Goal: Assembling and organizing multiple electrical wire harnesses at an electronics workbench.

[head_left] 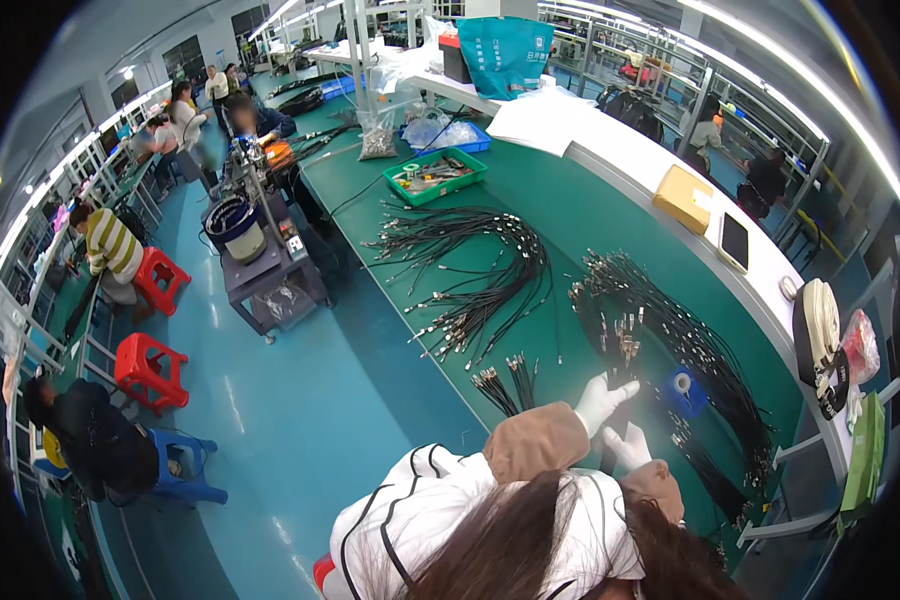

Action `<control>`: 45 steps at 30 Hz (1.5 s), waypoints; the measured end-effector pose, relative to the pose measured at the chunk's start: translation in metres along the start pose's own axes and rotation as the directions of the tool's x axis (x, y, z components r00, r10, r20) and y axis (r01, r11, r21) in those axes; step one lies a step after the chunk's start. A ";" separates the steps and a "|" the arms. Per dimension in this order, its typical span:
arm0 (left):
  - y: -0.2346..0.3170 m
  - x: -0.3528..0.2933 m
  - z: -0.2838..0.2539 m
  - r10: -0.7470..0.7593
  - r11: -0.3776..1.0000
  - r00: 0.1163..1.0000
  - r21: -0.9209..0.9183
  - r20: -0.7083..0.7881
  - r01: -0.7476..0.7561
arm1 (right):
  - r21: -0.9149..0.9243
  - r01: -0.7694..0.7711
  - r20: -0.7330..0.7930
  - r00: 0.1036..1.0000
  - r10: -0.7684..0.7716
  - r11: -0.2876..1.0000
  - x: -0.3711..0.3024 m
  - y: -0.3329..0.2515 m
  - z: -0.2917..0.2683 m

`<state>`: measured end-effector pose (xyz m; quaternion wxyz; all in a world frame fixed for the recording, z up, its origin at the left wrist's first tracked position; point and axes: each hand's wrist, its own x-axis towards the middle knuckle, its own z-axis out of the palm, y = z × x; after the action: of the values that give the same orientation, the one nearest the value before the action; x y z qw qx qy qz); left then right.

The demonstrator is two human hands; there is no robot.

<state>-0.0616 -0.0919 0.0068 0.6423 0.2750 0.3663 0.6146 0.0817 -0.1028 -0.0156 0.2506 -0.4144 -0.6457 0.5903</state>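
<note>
A bundle of black cables with metal ends (625, 345) stands up between my hands, over the green work table. My left hand (602, 402), in a white glove, is closed round the bundle below its metal ends. Lower down, my right hand (627, 447), also gloved, is closed at the bundle's lower part; its fingertips are partly hidden. To the right of my hands sits a blue tape roll or spool (684, 390). A small group of cable ends (506, 385) lies just left of my left hand.
A large fan of black cables (500, 265) lies ahead, and a long cable bundle (710, 340) runs along the right. Further off stand a green tool tray (435, 177) and a blue bin (470, 142). A phone (734, 242) and a cardboard box (682, 198) rest on the white shelf.
</note>
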 end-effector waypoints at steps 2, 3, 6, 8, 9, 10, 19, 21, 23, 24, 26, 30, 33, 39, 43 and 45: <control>0.000 -0.002 0.006 -0.089 0.991 0.995 -0.103 -0.047 0.084 | 0.032 0.014 -0.013 1.000 -0.014 0.999 -0.005 0.002 0.003; -0.005 -0.003 0.011 -0.080 0.994 0.993 -0.076 -0.084 0.074 | 0.053 0.020 -0.030 0.999 -0.018 0.998 -0.008 0.003 0.004; -0.011 -0.007 0.013 -0.112 0.993 0.985 0.018 -0.131 0.115 | 0.045 0.022 -0.014 1.000 -0.022 0.999 -0.016 0.008 0.002; -0.012 -0.010 0.013 -0.086 0.996 0.993 0.022 -0.078 0.088 | -0.067 0.068 -0.022 0.997 -0.069 0.995 -0.024 0.008 -0.006; -0.011 -0.011 0.014 -0.111 0.990 0.990 0.074 -0.082 0.117 | -0.143 0.117 -0.046 0.991 -0.125 0.983 -0.026 0.011 -0.016; -0.016 -0.009 0.013 -0.074 0.992 0.995 0.101 -0.068 0.081 | -0.184 0.000 -0.143 0.989 -0.027 0.983 -0.026 0.027 -0.031; -0.004 -0.023 0.023 -0.146 0.974 0.989 0.173 -0.020 0.147 | 0.092 0.299 -0.360 0.899 -0.248 0.950 -0.010 -0.047 -0.046; -0.014 -0.018 0.017 -0.125 0.967 0.991 0.228 0.053 0.109 | 0.321 0.209 -0.353 0.931 -0.088 0.924 -0.012 -0.051 -0.044; -0.023 -0.018 0.011 -0.175 0.954 0.980 0.263 0.090 0.146 | 0.335 0.149 -0.347 0.937 -0.025 0.930 -0.009 -0.034 -0.050; -0.022 -0.023 0.014 -0.177 0.955 0.978 0.261 0.111 0.143 | 0.332 0.165 -0.364 0.931 -0.035 0.929 -0.012 -0.033 -0.049; -0.022 -0.032 0.017 -0.177 0.959 0.973 0.249 0.147 0.137 | 0.315 0.139 -0.394 0.919 -0.004 0.939 -0.021 -0.038 -0.048; -0.030 -0.041 0.006 -0.222 0.944 0.962 0.280 0.159 0.172 | 0.344 0.082 -0.393 0.917 0.065 0.935 -0.023 -0.047 -0.048; -0.035 -0.044 0.002 -0.229 0.933 0.959 0.318 0.169 0.167 | 0.282 0.042 -0.407 0.910 0.080 0.958 -0.023 -0.044 -0.046; -0.033 -0.040 0.005 -0.211 0.951 0.973 0.251 0.096 0.181 | 0.455 0.006 -0.325 0.932 0.159 0.891 -0.023 -0.028 -0.042; -0.029 -0.037 0.006 -0.204 0.951 0.974 0.254 0.094 0.175 | 0.490 -0.002 -0.285 0.945 0.162 0.872 -0.019 -0.022 -0.040; -0.030 -0.037 0.005 -0.207 0.951 0.975 0.251 0.085 0.180 | 0.492 -0.013 -0.280 0.945 0.172 0.871 -0.019 -0.021 -0.040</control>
<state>-0.0392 -0.1305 -0.0091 0.6803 0.3474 0.4278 0.4832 0.1192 -0.0952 0.0155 0.4167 -0.4581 -0.4087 0.6704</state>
